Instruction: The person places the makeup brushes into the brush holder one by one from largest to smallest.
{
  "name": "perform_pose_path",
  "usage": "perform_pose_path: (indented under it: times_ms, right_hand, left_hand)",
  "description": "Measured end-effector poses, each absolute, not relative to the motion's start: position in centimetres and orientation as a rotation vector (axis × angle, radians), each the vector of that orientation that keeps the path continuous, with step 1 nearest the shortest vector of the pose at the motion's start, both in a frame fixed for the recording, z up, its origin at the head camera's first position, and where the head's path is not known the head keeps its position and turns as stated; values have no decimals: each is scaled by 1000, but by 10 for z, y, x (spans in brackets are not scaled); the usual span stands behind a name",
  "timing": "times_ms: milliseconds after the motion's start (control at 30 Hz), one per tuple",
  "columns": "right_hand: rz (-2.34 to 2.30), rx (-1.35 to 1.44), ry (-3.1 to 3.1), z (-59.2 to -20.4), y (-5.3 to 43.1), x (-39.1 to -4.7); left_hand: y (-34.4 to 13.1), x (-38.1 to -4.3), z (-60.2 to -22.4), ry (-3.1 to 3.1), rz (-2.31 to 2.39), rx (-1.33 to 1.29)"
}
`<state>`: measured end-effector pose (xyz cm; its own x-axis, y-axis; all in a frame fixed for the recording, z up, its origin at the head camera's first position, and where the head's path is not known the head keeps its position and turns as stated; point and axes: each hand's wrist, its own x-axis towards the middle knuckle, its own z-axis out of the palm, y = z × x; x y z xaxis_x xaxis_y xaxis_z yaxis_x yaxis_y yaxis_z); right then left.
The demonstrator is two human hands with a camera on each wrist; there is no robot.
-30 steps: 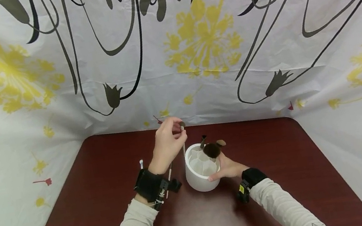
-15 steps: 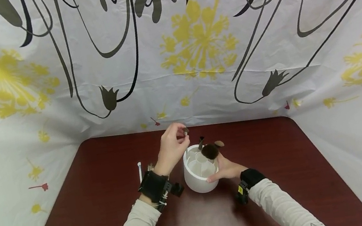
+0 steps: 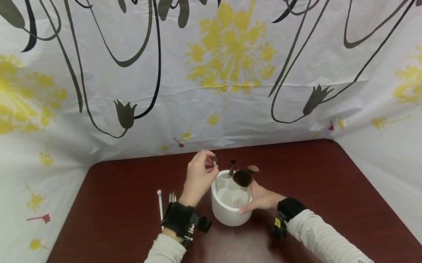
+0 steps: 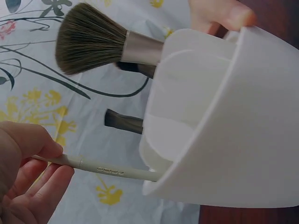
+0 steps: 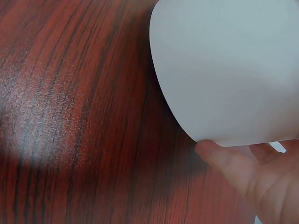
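A white round makeup brush holder with inner dividers stands near the middle of the table. My right hand grips its right side, with the thumb at the near rim. At the far left of the rim, my left hand pinches a slim makeup brush with a pale green handle. The handle's lower end goes inside the holder's rim, and its top is hidden by the fingers. Standing in the holder are a large fluffy powder brush, a small flat dark brush and a third brush.
Left of my left wrist lie a thin white stick and several brushes, partly covered by the arm. The dark red wooden table ends against a patterned cloth backdrop behind the holder.
My left hand has come down toward the holder's rim, lowering the slim brush further inside. The right hand keeps its grip on the holder. The head view has shifted slightly.
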<state>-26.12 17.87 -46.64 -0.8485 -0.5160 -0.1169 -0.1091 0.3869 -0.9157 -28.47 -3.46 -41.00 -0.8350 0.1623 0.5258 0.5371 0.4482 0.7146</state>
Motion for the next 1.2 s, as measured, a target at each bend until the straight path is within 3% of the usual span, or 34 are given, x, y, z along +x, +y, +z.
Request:
perform_pose_path:
  times_ms: [567, 933, 1200]
  right_hand:
    - [-1476, -552, 2313, -498, 185, -273]
    - [-1498, -562, 2288, -496, 184, -271]
    - [-1487, -575, 2282, -468, 177, -259]
  left_hand:
    - [-33, -286, -427, -2415, -1323, -570]
    - [-32, -285, -438, -2473, -1266, -560]
    - [-34, -286, -443, -2472, -1286, -578]
